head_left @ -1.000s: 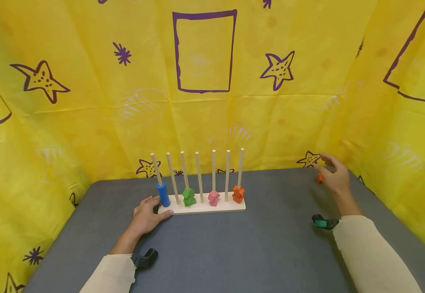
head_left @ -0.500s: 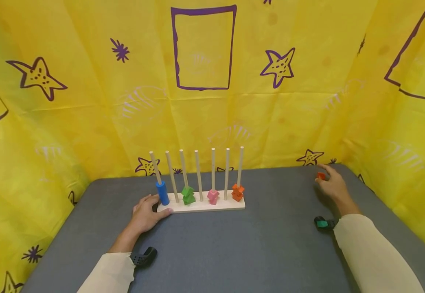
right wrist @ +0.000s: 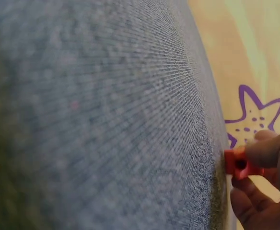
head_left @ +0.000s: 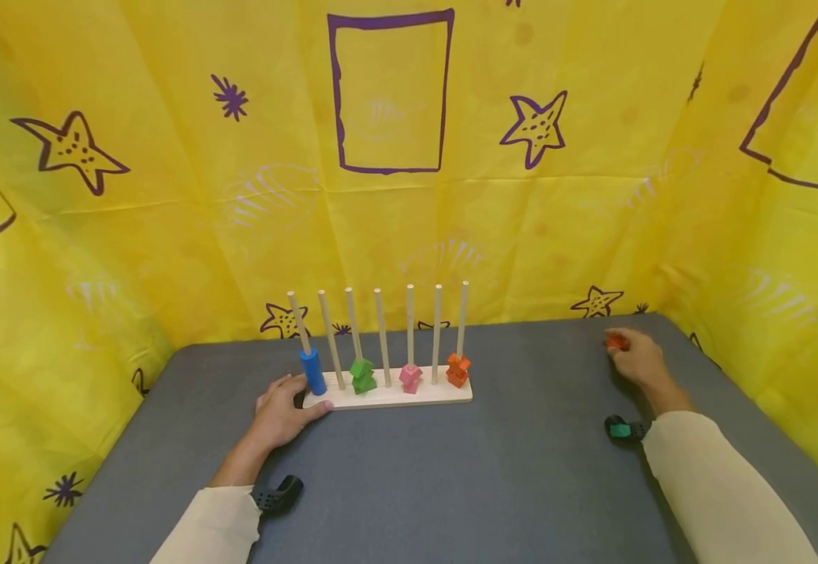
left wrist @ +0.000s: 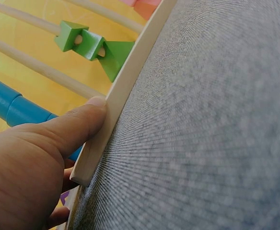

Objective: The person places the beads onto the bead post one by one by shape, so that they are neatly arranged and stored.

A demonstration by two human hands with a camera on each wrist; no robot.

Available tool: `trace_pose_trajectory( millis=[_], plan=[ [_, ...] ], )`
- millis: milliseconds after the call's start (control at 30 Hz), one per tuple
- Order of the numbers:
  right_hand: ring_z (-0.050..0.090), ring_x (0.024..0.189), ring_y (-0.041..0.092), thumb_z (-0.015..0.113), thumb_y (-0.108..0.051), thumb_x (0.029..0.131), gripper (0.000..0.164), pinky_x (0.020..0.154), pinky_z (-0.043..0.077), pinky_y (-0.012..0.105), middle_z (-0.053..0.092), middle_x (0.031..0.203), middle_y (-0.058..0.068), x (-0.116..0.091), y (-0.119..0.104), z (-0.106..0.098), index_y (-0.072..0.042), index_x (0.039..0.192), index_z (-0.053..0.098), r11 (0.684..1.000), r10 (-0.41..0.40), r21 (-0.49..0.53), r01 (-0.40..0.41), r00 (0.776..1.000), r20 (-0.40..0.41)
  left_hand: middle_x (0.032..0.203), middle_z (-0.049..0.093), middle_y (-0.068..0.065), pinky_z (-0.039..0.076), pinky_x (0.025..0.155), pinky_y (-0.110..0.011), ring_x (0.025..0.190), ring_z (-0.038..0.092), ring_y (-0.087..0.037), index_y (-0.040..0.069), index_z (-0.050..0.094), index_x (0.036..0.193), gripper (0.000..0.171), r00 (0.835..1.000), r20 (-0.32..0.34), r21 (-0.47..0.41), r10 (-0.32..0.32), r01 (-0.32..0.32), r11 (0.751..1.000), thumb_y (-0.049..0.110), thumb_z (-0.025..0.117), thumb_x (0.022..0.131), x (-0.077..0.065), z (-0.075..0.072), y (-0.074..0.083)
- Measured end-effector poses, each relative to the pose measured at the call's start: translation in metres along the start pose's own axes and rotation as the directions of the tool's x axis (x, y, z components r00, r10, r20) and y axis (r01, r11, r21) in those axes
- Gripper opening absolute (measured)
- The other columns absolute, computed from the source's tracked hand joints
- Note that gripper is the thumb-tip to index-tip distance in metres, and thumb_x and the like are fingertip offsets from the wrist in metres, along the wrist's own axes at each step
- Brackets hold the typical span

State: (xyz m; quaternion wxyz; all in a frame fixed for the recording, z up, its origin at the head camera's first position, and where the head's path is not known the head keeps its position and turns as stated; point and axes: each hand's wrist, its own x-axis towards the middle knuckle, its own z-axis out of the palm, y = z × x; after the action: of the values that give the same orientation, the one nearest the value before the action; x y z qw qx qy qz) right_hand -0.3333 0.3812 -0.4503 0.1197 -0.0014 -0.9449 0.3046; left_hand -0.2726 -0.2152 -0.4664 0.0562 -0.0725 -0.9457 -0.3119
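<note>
My left hand (head_left: pixel 280 411) grips the left end of a wooden peg board (head_left: pixel 395 398), thumb along the front edge and fingers behind. Seven is more than I list, so several upright pegs stand on it. Blue cylinders (head_left: pixel 313 372) sit stacked on the leftmost peg. Green notched blocks (head_left: pixel 363 377), pink blocks (head_left: pixel 410 379) and orange blocks (head_left: pixel 458 370) are threaded on other pegs. Far to the right, my right hand (head_left: pixel 642 360) pinches a red-orange block (right wrist: pixel 233 162) between thumb and fingers. A hole shows in that block in the right wrist view, low at the table surface.
A grey cloth-covered table (head_left: pixel 451 478) lies under both hands. Yellow curtains (head_left: pixel 240 258) with purple star drawings rise right behind its back edge and along both sides. Dark bands (head_left: pixel 278 497) are worn on the wrists.
The right hand has lowered onto the red-orange block and its fingers have closed round it. The left hand and the peg board have stayed in place.
</note>
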Motion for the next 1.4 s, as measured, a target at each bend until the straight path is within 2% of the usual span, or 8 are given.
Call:
trace_pose_trajectory(
  millis=[267, 433, 533, 700, 800, 933, 1233, 1400],
  plan=[
    [0.051, 0.111, 0.046, 0.047, -0.03, 0.103, 0.046, 0.083, 0.046, 0.053, 0.058, 0.122, 0.028, -0.011, -0.001, -0.003, 0.002, 0.136, 0.051, 0.981, 0.126, 0.148, -0.128, 0.992, 0.019, 0.137, 0.048, -0.026, 0.012, 0.1, -0.067, 0.134, 0.024, -0.048, -0.003, 0.056, 0.132, 0.066, 1.0, -0.004, -0.011, 0.005, -0.005, 1.0, 0.039, 0.074, 0.084, 0.0, 0.002, 0.002],
    [0.067, 0.088, 0.026, 0.044, -0.033, 0.103, 0.047, 0.069, 0.054, 0.03, 0.064, 0.11, 0.022, -0.012, -0.005, -0.006, 0.003, 0.131, 0.056, 0.934, 0.159, 0.321, -0.155, 0.987, 0.013, 0.137, 0.049, -0.026, 0.012, 0.1, -0.066, 0.134, 0.025, -0.048, -0.003, 0.056, 0.132, 0.066, 1.0, -0.013, -0.014, 0.014, -0.014, 1.0, 0.039, 0.075, 0.084, 0.0, 0.003, 0.001],
    [0.067, 0.079, 0.014, 0.047, -0.035, 0.102, 0.053, 0.068, 0.054, 0.025, 0.066, 0.096, 0.009, -0.013, -0.007, -0.009, 0.01, 0.13, 0.052, 0.825, 0.169, 0.535, -0.181, 0.983, 0.071, 0.137, 0.048, -0.026, 0.012, 0.1, -0.066, 0.135, 0.024, -0.048, -0.003, 0.055, 0.132, 0.067, 1.0, -0.008, -0.011, 0.01, -0.01, 1.0, 0.039, 0.074, 0.084, -0.001, 0.003, 0.0],
    [0.067, 0.086, 0.017, 0.059, -0.018, 0.097, 0.034, 0.08, 0.053, 0.029, 0.066, 0.094, 0.0, -0.016, -0.01, -0.014, 0.004, 0.123, 0.056, 0.49, 0.103, 0.838, -0.239, 0.971, 0.216, 0.138, 0.047, -0.025, 0.011, 0.1, -0.066, 0.135, 0.023, -0.048, -0.003, 0.054, 0.134, 0.069, 1.0, 0.004, -0.007, -0.001, 0.001, 1.0, 0.041, 0.073, 0.085, -0.002, 0.002, -0.001],
    [0.067, 0.088, 0.019, 0.064, -0.005, 0.093, 0.021, 0.083, 0.052, 0.031, 0.067, 0.098, 0.002, -0.018, -0.014, -0.017, -0.006, 0.114, 0.065, 0.417, 0.057, 0.878, -0.235, 0.971, 0.233, 0.138, 0.047, -0.025, 0.011, 0.1, -0.066, 0.135, 0.022, -0.048, -0.003, 0.053, 0.135, 0.07, 1.0, 0.003, -0.004, -0.004, 0.004, 1.0, 0.042, 0.073, 0.085, -0.001, 0.003, -0.001],
    [0.068, 0.085, 0.019, 0.066, -0.002, 0.09, 0.019, 0.081, 0.053, 0.031, 0.068, 0.097, 0.004, -0.02, -0.022, -0.019, -0.008, 0.108, 0.069, 0.411, 0.046, 0.89, -0.196, 0.98, 0.195, 0.138, 0.048, -0.025, 0.011, 0.101, -0.066, 0.135, 0.022, -0.047, -0.003, 0.054, 0.134, 0.07, 1.0, 0.002, 0.0, -0.003, 0.003, 1.0, 0.042, 0.073, 0.085, -0.001, 0.003, -0.002],
    [0.068, 0.082, 0.02, 0.069, -0.004, 0.089, 0.025, 0.074, 0.054, 0.027, 0.069, 0.095, 0.007, -0.021, -0.061, -0.039, 0.003, 0.112, 0.064, 0.464, -0.041, 0.885, -0.018, 0.998, 0.042, 0.138, 0.048, -0.025, 0.011, 0.1, -0.066, 0.135, 0.022, -0.047, -0.003, 0.055, 0.133, 0.069, 1.0, 0.001, 0.001, 0.0, 0.0, 1.0, 0.042, 0.073, 0.085, 0.0, 0.003, -0.004],
    [0.068, 0.08, 0.019, 0.068, -0.003, 0.089, 0.024, 0.073, 0.054, 0.026, 0.07, 0.095, 0.006, -0.023, -0.093, -0.055, 0.006, 0.112, 0.065, 0.534, -0.113, 0.84, 0.097, 0.993, -0.043, 0.137, 0.048, -0.025, 0.012, 0.1, -0.066, 0.135, 0.023, -0.047, -0.003, 0.055, 0.133, 0.068, 1.0, -0.003, -0.001, 0.007, -0.007, 1.0, 0.042, 0.073, 0.085, 0.0, 0.002, -0.003]
  ],
)
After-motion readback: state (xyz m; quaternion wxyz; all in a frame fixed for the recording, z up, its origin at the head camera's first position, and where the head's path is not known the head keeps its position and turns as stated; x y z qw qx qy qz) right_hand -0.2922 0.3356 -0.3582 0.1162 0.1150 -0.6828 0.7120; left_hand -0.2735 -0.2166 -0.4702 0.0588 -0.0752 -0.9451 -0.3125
